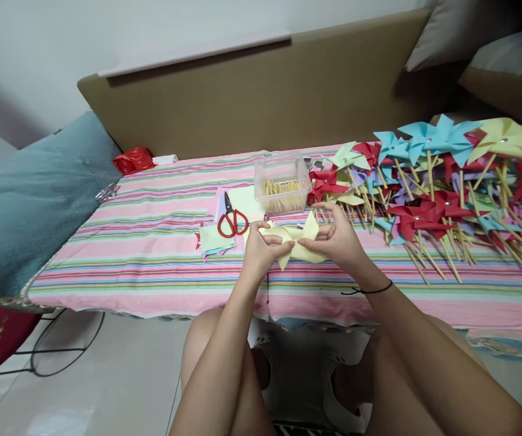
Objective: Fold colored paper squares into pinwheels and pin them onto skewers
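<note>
A pale yellow paper pinwheel, its corners folded inward, is held between my two hands just above the striped cloth. My left hand pinches it near the middle from the left. From the right, my right hand pinches it close to the same spot, thumb at the centre. Both thumbs almost meet there; whether a pin sits under them is hidden. Red-handled scissors lie to the left of my hands, on paper sheets. Beside them is a small stack of cut paper squares.
A clear plastic box of short wooden sticks stands behind my hands. Many finished pinwheels on sticks are heaped to the right. A red plastic bag lies far left on the striped cloth. A brown backrest rises behind.
</note>
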Motion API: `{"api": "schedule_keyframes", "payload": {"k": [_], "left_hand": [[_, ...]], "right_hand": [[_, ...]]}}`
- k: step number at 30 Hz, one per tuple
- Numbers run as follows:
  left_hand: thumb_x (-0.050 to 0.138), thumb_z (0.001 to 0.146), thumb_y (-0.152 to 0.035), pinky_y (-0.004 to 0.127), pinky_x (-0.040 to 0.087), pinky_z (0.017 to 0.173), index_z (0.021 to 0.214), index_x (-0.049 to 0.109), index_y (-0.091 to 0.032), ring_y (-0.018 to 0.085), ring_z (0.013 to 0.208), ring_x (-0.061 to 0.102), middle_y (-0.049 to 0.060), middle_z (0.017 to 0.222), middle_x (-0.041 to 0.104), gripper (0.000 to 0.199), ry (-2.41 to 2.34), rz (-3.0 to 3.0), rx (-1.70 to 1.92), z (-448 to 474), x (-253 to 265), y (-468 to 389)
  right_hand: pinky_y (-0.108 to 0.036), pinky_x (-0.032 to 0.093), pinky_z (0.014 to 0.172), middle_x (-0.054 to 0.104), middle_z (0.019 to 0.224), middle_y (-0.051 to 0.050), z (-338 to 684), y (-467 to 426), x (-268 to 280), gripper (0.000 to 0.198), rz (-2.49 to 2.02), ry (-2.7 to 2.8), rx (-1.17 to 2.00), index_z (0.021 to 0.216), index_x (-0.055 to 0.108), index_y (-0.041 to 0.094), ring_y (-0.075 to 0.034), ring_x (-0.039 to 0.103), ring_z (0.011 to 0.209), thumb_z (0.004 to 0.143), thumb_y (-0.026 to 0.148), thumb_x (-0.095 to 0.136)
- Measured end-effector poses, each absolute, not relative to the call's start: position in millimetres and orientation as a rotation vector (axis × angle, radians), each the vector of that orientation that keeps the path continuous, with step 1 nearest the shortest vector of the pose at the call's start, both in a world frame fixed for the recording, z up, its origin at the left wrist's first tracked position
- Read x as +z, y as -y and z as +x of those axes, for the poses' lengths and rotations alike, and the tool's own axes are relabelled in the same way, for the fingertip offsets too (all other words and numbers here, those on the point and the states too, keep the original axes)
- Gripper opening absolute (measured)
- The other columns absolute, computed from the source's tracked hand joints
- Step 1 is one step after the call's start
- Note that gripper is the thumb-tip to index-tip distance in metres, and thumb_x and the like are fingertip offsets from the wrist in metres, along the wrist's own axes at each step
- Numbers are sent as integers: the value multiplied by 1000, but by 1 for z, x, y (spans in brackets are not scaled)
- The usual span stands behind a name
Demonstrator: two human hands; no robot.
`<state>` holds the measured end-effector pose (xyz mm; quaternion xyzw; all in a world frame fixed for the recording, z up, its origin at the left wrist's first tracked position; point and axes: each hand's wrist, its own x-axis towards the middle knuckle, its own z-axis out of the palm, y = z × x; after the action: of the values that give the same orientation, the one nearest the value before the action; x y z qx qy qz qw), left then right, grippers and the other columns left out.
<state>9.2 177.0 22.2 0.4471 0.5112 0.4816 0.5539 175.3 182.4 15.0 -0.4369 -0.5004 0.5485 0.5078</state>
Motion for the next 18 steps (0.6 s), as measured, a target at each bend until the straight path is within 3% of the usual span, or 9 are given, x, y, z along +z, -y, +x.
{"api": "schedule_keyframes", "payload": {"k": [8, 18], "left_hand": [[75, 61, -24, 20, 43, 54, 94, 34, -22, 10, 52, 58, -7, 60, 62, 53, -1094, 1025, 1128, 11, 25, -175], [78, 54, -20, 22, 44, 52, 93, 34, -24, 11, 49, 56, -9, 55, 57, 59, -1215, 1084, 1112, 11, 22, -178]], "right_hand": [[-27, 50, 40, 69, 59, 2, 176, -184, 18, 73, -1069, 1172, 1308, 111, 36, 26, -22, 67, 48, 53, 20, 80], [-33, 53, 46, 69, 63, 1, 174, -183, 14, 79, -1091, 1190, 1337, 117, 35, 26, -25, 69, 54, 53, 24, 82]]}}
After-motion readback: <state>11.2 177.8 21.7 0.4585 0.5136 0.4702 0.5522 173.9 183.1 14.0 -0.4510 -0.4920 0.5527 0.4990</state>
